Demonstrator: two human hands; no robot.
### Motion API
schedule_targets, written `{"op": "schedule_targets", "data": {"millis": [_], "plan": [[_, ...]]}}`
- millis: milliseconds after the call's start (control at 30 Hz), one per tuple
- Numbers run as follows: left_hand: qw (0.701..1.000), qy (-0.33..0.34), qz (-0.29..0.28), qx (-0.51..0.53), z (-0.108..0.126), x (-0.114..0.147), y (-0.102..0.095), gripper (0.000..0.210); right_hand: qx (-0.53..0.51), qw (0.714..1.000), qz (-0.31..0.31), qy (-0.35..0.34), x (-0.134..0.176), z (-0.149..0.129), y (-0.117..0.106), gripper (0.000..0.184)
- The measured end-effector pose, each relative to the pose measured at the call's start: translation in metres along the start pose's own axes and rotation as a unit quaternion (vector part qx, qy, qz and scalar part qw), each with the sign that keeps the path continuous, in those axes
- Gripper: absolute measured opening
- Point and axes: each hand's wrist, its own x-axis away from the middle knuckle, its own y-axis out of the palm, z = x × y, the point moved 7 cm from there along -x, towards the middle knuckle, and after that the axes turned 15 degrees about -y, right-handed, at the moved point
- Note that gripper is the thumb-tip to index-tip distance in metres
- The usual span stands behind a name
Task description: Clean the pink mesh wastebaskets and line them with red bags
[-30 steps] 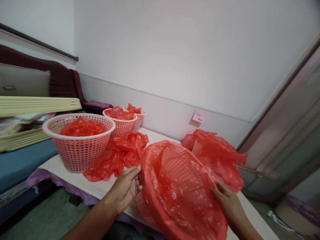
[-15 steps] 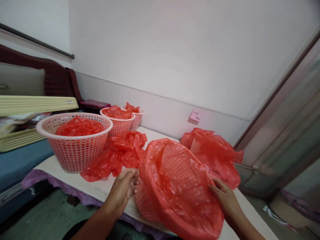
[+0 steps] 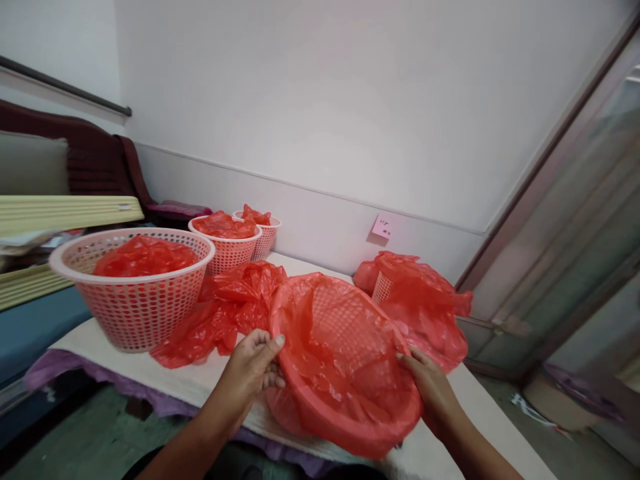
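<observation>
Gripping opposite rims, the left hand [image 3: 250, 370] and right hand [image 3: 433, 390] held the bag-lined basket [image 3: 343, 363] between them, tilted toward the person, at the table's [image 3: 200, 380] near edge.

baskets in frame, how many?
5. Large basket at left; two smaller baskets behind it by the wall; bag-lined basket held by left hand and right hand; bag-covered basket behind. More may hide under loose bags.

Loose bag [image 3: 227, 310] left of lined basket [image 3: 345, 360]
</observation>
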Motion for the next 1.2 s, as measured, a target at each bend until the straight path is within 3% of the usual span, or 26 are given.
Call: {"op": "schedule_targets", "data": {"millis": [267, 367, 433, 533, 600, 633, 700, 800, 867, 900, 1000, 1200], "plan": [[0.999, -0.012, -0.039, 0.013, 0.000, -0.003, 0.004, 0.038, -0.209, 0.972, -0.021, 0.101, 0.011, 0.019, 0.021, 0.044], [0.999, -0.012, -0.032, 0.022, 0.000, -0.005, 0.000, 0.038, -0.217, 0.970, -0.050, 0.100, 0.009, 0.020, 0.022, 0.048], [0.999, -0.010, -0.026, 0.031, 0.000, -0.006, -0.003, 0.039, -0.183, 0.977, -0.052, 0.098, 0.005, 0.023, 0.012, 0.046], [0.999, -0.009, -0.018, 0.045, -0.002, -0.007, -0.003, 0.037, -0.079, 0.993, 0.071, 0.048, 0.001, 0.019, -0.027, 0.041], [0.999, -0.010, -0.015, 0.051, -0.004, -0.006, -0.001, 0.035, 0.030, 0.987, 0.145, -0.055, 0.009, -0.005, -0.048, 0.040], [0.998, -0.011, -0.015, 0.053, -0.005, -0.006, 0.001, 0.035, 0.091, 0.977, 0.146, -0.124, 0.016, -0.023, -0.048, 0.039], [0.998, -0.009, -0.014, 0.055, -0.007, -0.005, 0.004, 0.035, 0.216, 0.935, 0.078, -0.271, 0.036, -0.061, -0.027, 0.032], [0.998, -0.004, -0.012, 0.057, -0.009, -0.004, 0.005, 0.037, 0.336, 0.817, -0.096, -0.460, 0.071, -0.101, 0.029, 0.026], [0.998, 0.002, -0.007, 0.059, -0.009, -0.004, 0.004, 0.038, 0.378, 0.747, -0.186, -0.514, 0.085, -0.105, 0.057, 0.034], [0.998, 0.005, -0.004, 0.059, -0.009, -0.003, 0.002, 0.039, 0.394, 0.727, -0.213, -0.521, 0.086, -0.102, 0.065, 0.037], [0.998, 0.011, 0.005, 0.058, -0.010, -0.002, -0.005, 0.042, 0.416, 0.703, -0.251, -0.520, 0.082, -0.084, 0.075, 0.028], [0.999, -0.002, 0.007, 0.039, -0.026, 0.007, -0.009, 0.045, 0.397, 0.707, -0.243, -0.532, 0.085, -0.067, 0.079, 0.019]]}}
